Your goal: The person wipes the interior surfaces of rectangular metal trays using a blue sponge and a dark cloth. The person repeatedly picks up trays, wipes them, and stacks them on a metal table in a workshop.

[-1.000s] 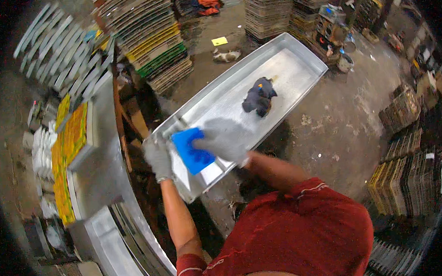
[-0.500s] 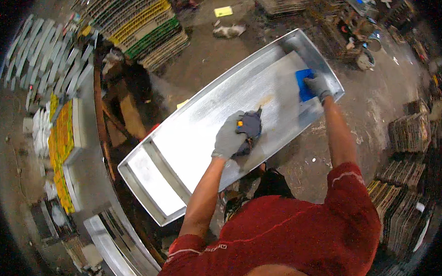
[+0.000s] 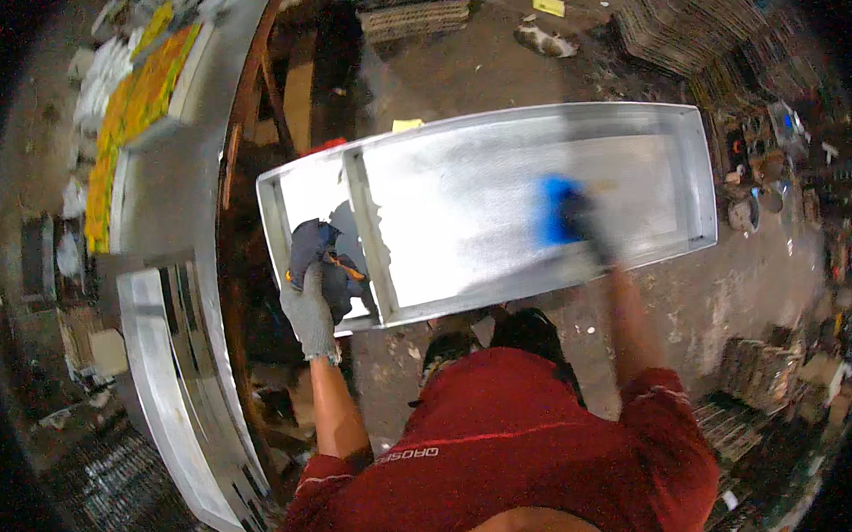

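Note:
A long, shallow metal tray (image 3: 448, 217) with raised walls and a crosspiece near its left end lies before me. My left hand (image 3: 309, 304), in a grey knit glove, grips a bunched dark rag (image 3: 314, 247) with orange bits over the tray's small left compartment. My right hand (image 3: 581, 223) is smeared by motion inside the larger compartment. It presses a flat blue pad (image 3: 555, 210) against the metal there, though its fingers cannot be made out singly.
To the left, a metal-topped bench (image 3: 179, 167) carries a stack of yellow packs (image 3: 144, 126). Below these lies another long metal piece (image 3: 170, 391) with slots. Stacked panels (image 3: 686, 17) stand at the back right. A white-and-dark animal (image 3: 545, 42) lies on the floor beyond the tray.
My left hand has moved left with the rag, from mid-tray to the small compartment. My right hand has brought the blue pad inward from the right end. My view has turned, so the tray lies more level.

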Available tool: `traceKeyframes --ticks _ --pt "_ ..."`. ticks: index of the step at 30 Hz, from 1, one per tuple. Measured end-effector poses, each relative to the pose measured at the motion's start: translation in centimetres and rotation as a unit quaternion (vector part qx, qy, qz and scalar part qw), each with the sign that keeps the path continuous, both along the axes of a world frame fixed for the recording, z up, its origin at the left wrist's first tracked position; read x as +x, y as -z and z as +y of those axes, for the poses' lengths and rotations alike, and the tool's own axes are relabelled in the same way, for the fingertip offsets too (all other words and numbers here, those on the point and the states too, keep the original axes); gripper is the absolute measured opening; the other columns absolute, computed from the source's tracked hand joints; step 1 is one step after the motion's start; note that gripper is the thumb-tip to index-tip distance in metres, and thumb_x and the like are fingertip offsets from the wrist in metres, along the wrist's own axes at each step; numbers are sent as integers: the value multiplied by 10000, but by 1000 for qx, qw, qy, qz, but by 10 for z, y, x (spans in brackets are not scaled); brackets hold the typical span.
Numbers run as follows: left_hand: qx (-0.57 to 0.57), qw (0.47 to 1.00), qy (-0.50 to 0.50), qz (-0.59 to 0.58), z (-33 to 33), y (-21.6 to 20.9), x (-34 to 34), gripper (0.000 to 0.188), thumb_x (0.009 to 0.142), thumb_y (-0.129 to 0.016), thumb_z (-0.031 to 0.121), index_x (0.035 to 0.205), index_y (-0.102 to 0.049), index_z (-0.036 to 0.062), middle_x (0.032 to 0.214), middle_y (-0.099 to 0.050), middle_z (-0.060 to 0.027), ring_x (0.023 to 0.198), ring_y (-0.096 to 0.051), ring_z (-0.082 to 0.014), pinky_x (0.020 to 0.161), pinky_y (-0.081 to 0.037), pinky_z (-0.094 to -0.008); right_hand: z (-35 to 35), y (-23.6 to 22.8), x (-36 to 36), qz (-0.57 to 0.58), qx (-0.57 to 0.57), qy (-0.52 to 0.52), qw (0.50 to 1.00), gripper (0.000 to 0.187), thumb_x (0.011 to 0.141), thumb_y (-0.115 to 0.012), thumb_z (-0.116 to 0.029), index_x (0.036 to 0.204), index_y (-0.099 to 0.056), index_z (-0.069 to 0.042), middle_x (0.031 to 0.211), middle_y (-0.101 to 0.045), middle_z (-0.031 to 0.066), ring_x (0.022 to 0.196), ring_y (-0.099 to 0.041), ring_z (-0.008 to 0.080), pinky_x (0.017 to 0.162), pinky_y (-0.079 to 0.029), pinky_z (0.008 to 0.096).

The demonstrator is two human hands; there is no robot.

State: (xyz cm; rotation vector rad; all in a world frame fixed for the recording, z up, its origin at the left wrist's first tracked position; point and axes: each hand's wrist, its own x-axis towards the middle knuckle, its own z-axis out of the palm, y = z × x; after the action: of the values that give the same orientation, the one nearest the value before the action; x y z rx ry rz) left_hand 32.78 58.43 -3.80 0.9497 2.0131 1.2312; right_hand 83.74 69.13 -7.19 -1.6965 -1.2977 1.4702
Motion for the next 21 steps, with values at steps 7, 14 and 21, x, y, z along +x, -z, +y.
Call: traceKeyframes --ticks 7,14,21 --pt "62 980 -14 -188 -26 24 -7 364 1027 -566 213 1294 -677 -7 1185 -702 -96 1035 -627 -190 922 -485 -317 -52 91 81 -196 47 131 971 180 919 -694 -255 989 -707 -89 839 -664 68 792 -631 228 740 -516 402" --pt "-183 941 161 236 19 47 54 708 817 -784 304 1420 -506 57 1050 -591 -230 990 -653 -437 825 -542 -530 -77 79 -277 -239 145 -218 935 338 916 -677 -275 1184 -665 -68 971 -702 209 887 -654 471 826 -530 532" --pt "-105 974 117 162 0 39 -17 661 808 -802 341 1384 -625 67 1051 -627 -208 959 -668 -385 840 -533 -450 -16 36 29 132 44 235 962 178 972 -680 -236 1043 -714 -77 1023 -715 57 925 -681 201 879 -586 384"
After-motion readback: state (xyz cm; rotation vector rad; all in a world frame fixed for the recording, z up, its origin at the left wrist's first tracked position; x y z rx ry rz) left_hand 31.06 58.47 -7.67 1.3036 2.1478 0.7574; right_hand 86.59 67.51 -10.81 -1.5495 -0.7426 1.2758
